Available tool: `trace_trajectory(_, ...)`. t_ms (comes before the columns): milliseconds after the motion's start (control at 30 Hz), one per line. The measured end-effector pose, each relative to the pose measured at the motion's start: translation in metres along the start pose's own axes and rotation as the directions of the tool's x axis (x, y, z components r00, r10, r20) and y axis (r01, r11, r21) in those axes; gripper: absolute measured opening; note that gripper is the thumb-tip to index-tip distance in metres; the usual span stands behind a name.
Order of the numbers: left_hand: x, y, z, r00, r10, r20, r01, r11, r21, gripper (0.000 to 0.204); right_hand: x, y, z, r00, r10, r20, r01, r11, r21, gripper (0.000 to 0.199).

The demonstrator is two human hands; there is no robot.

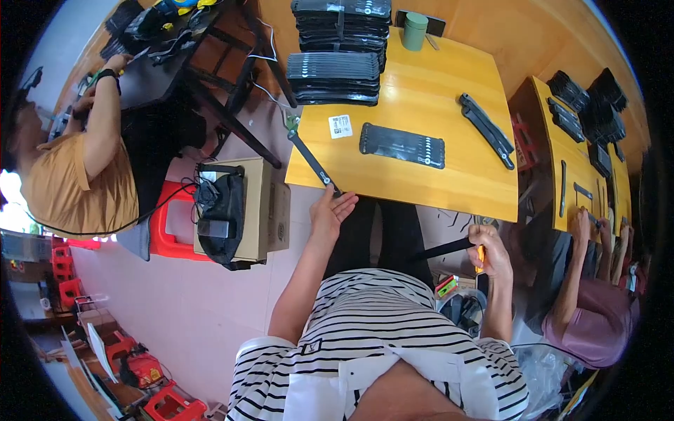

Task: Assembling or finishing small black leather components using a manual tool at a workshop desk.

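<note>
My left hand (333, 212) is at the table's near left edge, fingers fairly straight. Its thumb and fingertips hold the near end of a narrow black strip (309, 158) that slants along the table's left side. My right hand (490, 250) is closed in a fist off the table's near right corner, around a tool with an orange-yellow handle (481, 258) whose working end I cannot make out. A dark flat strip (447, 248) sticks out leftward from the same fist. Ahead on the table lies a flat row of black strips (402, 145), side by side.
Stacked black strips (333, 77) stand at the yellow table's (435, 186) far left, near a green canister (414, 32). A black strip bundle (486, 130) lies right; a white label (340, 126) lies left. Co-workers sit both sides. A cardboard box (258, 210) and red stool (165, 228) stand left.
</note>
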State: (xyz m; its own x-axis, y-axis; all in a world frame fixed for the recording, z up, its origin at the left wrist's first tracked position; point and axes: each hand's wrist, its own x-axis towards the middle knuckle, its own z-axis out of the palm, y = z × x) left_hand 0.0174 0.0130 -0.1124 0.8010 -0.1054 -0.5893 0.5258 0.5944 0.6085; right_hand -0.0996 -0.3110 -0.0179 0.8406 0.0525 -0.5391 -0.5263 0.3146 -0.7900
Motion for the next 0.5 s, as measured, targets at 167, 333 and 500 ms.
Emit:
trace_trajectory(167,-0.013,0.011,0.001,0.981,-0.183,-0.064,0.192,0.965,0.177,0.058,-0.005,-0.012,-0.001,0.997,-0.077,-0.009,0.077,0.997,-0.025,0.014)
trace_trajectory(333,-0.049,0.013,-0.019,0.904,-0.405,0.136,0.251,0.761,0.598,0.070,-0.013,-0.040,0.025,0.926,-0.312,0.212,0.371,0.859,-0.353,0.015)
trace_trajectory(500,-0.110,-0.007,0.074,0.613,-0.613,0.499,0.475,0.790,0.387,0.060,-0.024,-0.055,0.088,0.712,-0.315,0.627,0.699,0.393,-0.597,0.012)
